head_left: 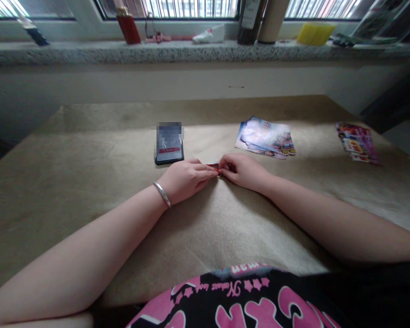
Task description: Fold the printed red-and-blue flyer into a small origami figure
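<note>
My left hand point(186, 178) and my right hand point(243, 170) meet at the middle of the table, fingers curled and pinched together. Between the fingertips shows a small red piece of folded paper point(214, 168), mostly hidden by the fingers; both hands grip it against the tan cloth-covered table point(89, 182). A silver bangle point(162, 194) sits on my left wrist. A dark phone point(169, 145) lies just beyond my left hand. A fanned stack of colourful printed sheets point(264, 137) lies just beyond my right hand.
Another small pile of pink printed sheets point(357, 142) lies at the table's right edge. The stone window sill point(157, 51) behind holds a red cup point(128, 26), a dark bottle point(251, 20), a roll and a yellow object point(315, 33).
</note>
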Demonstrator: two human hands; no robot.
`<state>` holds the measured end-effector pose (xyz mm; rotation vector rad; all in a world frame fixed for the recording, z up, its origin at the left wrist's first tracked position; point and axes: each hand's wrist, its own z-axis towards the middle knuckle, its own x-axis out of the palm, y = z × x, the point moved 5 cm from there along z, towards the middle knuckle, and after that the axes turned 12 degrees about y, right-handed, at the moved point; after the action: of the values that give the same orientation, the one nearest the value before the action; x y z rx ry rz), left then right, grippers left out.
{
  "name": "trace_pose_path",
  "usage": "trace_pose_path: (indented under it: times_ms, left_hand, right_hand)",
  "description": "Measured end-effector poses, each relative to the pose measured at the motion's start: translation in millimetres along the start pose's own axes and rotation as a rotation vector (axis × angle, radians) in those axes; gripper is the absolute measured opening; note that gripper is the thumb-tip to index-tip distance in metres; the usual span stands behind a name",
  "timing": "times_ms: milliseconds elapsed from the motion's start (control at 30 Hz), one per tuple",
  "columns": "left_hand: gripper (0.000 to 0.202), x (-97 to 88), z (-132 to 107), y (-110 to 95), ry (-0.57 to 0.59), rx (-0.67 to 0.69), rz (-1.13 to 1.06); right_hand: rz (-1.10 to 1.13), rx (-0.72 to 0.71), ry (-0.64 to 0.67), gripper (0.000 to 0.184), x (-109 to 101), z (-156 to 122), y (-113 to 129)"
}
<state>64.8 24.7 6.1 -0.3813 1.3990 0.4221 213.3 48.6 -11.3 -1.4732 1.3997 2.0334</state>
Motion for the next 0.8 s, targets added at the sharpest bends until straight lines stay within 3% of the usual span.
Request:
trace_pose_path:
  times_ms: [300, 567, 800]
  left_hand:
    - [0.025, 3.5, 3.8, -2.1, 0.038, -0.1, 0.026]
    - [0.025, 4.7, 5.4, -0.1, 0.036, -0.116, -0.039]
    - [0.025, 3.5, 7.3, -4.9, 0.067, -0.099, 0.038]
  right_hand:
    - [0.016, 0.016, -0.034, 0.007, 1.0, -0.3, -4.0]
    - [0.009, -0.026, -0.037, 0.007, -0.1, -0.2, -4.2]
    - [-0.052, -0.04, -0.041, 0.008, 0.0, 0.4, -5.5]
